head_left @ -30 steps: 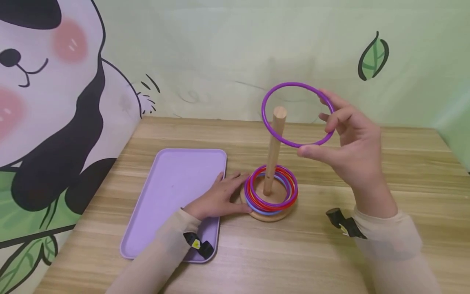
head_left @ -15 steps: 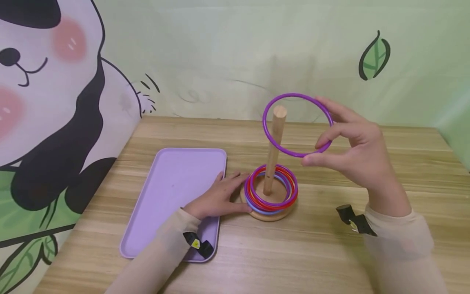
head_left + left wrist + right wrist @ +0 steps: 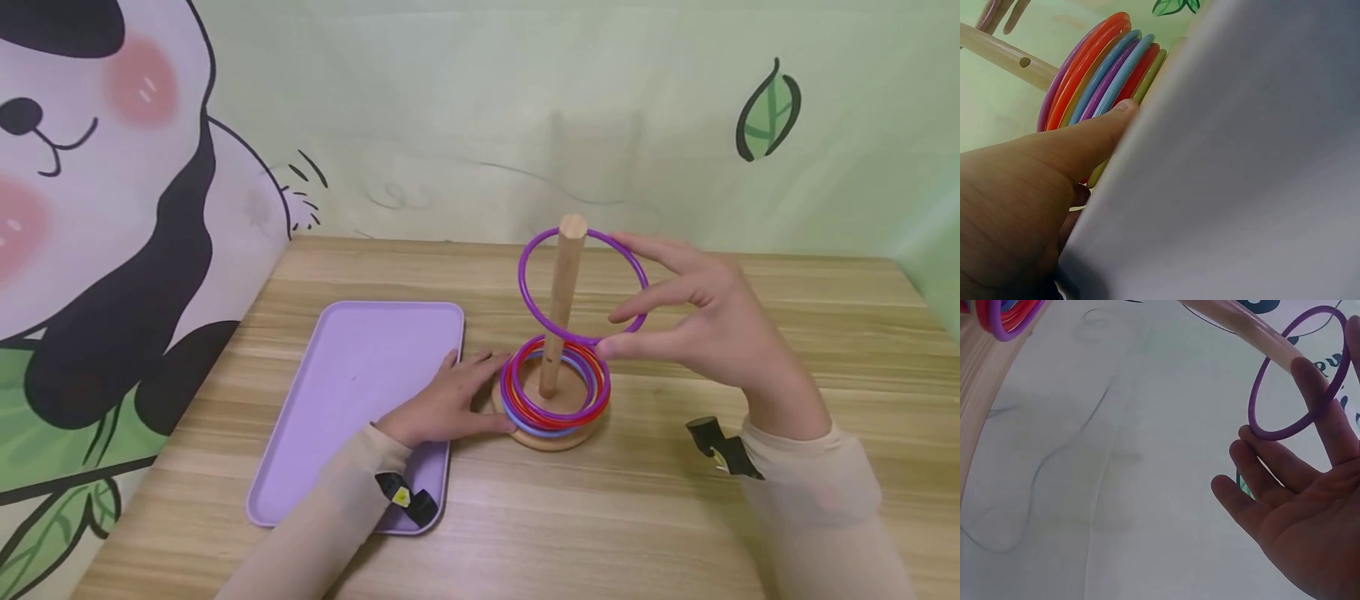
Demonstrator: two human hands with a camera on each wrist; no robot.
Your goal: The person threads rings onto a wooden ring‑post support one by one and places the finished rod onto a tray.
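A wooden ring-toss post [image 3: 564, 283] stands upright on a round base [image 3: 551, 444], with a stack of rings [image 3: 517, 396] in purple, red, blue and other colours around its foot. My right hand [image 3: 712, 325] holds one more purple ring [image 3: 522, 287], tilted, around the upper post. Its thumb is at the near edge and its fingers are at the right side, one reaching inside the ring. My left hand [image 3: 450, 404] rests at the left of the base, thumb and fingers spread and nearly straight. In the left wrist view its thumb lies against the stacked rings [image 3: 1107, 78].
A lilac tray [image 3: 360, 350] lies on the wooden table [image 3: 585, 533] to the left, partly under the left forearm. Behind the table is a pale green backdrop [image 3: 450, 117] with a painted panda and leaves. Each wrist carries a small black camera.
My right hand has lowered the purple ring and moved it left, so it now encircles the upper post. My left hand, the stack and the tray have stayed put.
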